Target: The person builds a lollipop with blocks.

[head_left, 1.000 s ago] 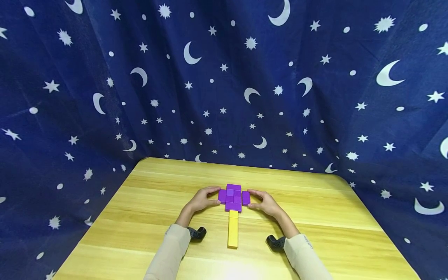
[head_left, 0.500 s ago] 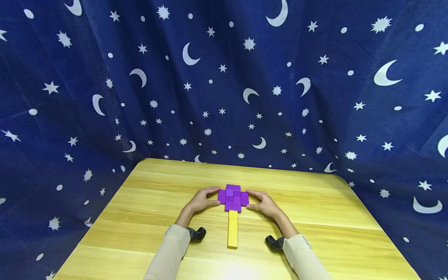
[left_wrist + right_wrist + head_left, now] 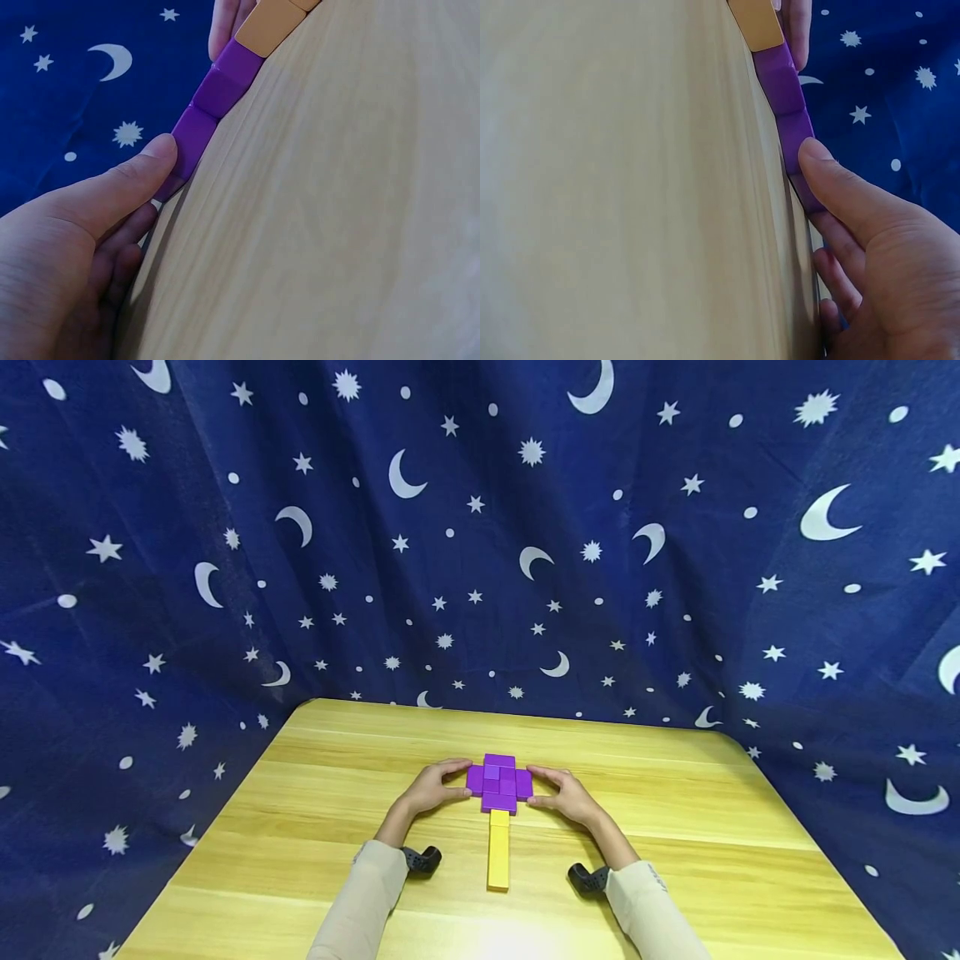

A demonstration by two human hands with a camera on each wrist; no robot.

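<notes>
Purple blocks lie flat together on the table as a flower-like shape, with small squares in the middle. My left hand (image 3: 429, 788) holds the left purple block (image 3: 476, 780) between thumb and fingers at its near and far corners. On the other side, my right hand (image 3: 572, 797) grips the right purple block (image 3: 524, 784) the same way; that block touches the middle ones. A yellow strip of blocks (image 3: 498, 856) runs from the near purple block (image 3: 498, 803) toward me. In the left wrist view the thumb (image 3: 159, 147) presses a purple side face (image 3: 193, 139).
The wooden table (image 3: 660, 777) reaches back to a dark blue curtain (image 3: 480, 568) with white moons and stars. Black wrist devices sit under both forearms, one by the left cuff (image 3: 423, 861) and one by the right cuff (image 3: 587, 879).
My right hand has slid the right purple block leftward, closing the gap to the middle blocks. Over the last half second hardly anything has moved. The left hand stays in place.
</notes>
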